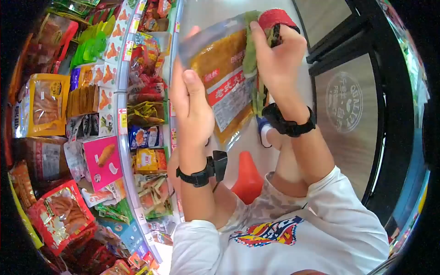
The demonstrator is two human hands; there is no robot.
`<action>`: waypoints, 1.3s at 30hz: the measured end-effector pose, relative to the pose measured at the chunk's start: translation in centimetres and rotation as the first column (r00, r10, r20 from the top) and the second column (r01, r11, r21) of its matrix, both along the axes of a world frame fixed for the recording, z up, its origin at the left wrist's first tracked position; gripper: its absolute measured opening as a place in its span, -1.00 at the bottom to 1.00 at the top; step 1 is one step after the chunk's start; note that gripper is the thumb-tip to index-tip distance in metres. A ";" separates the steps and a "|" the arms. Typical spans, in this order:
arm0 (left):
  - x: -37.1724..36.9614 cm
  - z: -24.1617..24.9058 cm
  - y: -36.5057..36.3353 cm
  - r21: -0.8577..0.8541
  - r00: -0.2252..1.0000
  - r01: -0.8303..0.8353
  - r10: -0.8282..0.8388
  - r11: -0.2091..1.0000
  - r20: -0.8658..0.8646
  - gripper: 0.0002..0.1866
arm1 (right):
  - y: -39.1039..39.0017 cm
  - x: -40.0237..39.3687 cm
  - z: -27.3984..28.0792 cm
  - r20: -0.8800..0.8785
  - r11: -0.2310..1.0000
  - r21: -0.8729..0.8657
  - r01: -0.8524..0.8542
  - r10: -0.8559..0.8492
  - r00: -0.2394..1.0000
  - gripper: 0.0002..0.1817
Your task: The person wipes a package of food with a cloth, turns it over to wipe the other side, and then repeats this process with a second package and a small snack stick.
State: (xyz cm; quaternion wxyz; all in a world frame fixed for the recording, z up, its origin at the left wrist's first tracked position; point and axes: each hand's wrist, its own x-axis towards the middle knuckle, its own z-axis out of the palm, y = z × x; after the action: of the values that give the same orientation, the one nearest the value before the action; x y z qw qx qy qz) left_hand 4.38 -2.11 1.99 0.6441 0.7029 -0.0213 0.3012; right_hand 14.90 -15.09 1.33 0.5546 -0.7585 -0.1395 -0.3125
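Note:
My left hand (pixel 195 103) grips the left side of a clear plastic food packet (pixel 227 87), its thumb lying along the near face. Orange-brown food shows inside the packet, which has a red and white printed label, and its top corner is see-through. At the packet's right edge, my right hand (pixel 282 62) is closed on a green cloth (pixel 250 59) that hangs down against the packet. A red padded roll (pixel 276 18) sits at the top of that hand. Both wrists wear black straps.
Shelves on the left hold many snack packets, including a yellow packet (pixel 48 105), a red packet (pixel 64 215) and a pink packet (pixel 103 160). A price rail (pixel 123 119) runs along them. An orange-red stool (pixel 247 176) stands between my legs. A wood-patterned panel (pixel 346 101) is on the right.

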 end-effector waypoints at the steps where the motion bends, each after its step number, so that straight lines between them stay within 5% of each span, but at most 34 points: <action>1: -0.1 0.0 -0.2 0.001 0.999 -0.026 0.026 1.000 -0.024 -0.33 | -0.1 -0.1 0.1 0.003 1.000 -0.001 -0.006 0.006 1.000 -0.73; 4: 0.5 -0.6 0.6 0.012 1.000 -0.025 0.025 1.000 0.000 -0.34 | -0.1 -1.2 0.3 0.003 0.978 -0.072 -0.195 0.196 0.981 -0.78; 8: 0.9 -0.8 1.1 0.010 0.997 0.021 -0.022 1.000 0.075 -0.36 | -0.2 -0.1 -0.2 -0.117 0.997 0.018 -0.071 0.073 0.991 -0.79; 12: 0.6 -0.4 0.7 0.015 0.998 -0.016 0.015 1.000 0.063 -0.38 | -0.7 -0.1 0.1 -0.170 0.990 0.047 -0.135 0.141 0.975 -0.79; 15: 0.3 -0.7 1.1 0.066 0.997 -0.078 0.078 0.995 0.008 -0.39 | -0.4 -0.3 0.9 -0.023 0.985 -0.048 -0.164 0.163 0.986 -0.78; 18: -0.1 -0.7 0.8 -0.014 0.989 -0.145 0.145 0.989 -0.025 -0.40 | -1.7 2.3 -1.8 -0.078 0.995 -0.012 -0.098 0.096 0.992 -0.76; 20: -0.5 0.7 1.0 0.043 0.997 0.018 -0.015 0.999 -0.071 -0.42 | -2.4 3.1 -2.0 -0.184 0.996 0.068 -0.049 0.061 0.981 -0.74; 23: -0.8 0.1 1.0 -0.050 0.996 0.043 -0.047 0.998 -0.072 -0.41 | -2.3 2.6 -1.2 -0.160 0.990 0.090 -0.111 0.125 0.979 -0.72; 30: -0.6 -0.2 1.4 0.050 0.996 -0.075 0.078 0.996 -0.048 -0.47 | -2.6 2.8 -1.7 -0.162 0.991 -0.040 -0.130 0.122 0.979 -0.73; 33: -0.6 0.2 1.4 0.052 0.996 -0.057 0.060 0.997 -0.061 -0.49 | -2.6 2.3 -0.8 -0.286 0.980 0.121 -0.159 0.188 0.940 -0.75; 35: -0.6 0.1 1.3 0.019 0.997 -0.069 0.070 0.997 -0.038 -0.50 | -2.5 1.7 0.0 -0.391 0.884 0.379 -0.273 0.420 0.819 -0.79; 39: -0.8 0.7 1.4 -0.061 0.999 0.001 -0.003 0.998 -0.037 -0.50 | -3.0 2.1 -0.1 -0.409 0.762 0.579 -0.291 0.580 0.704 -0.80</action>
State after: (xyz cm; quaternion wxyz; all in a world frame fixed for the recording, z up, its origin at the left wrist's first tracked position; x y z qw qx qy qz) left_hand 3.59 -0.67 2.66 0.6660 0.6882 -0.0009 0.2879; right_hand 16.95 -18.13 1.20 0.7963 -0.5990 -0.0692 0.0487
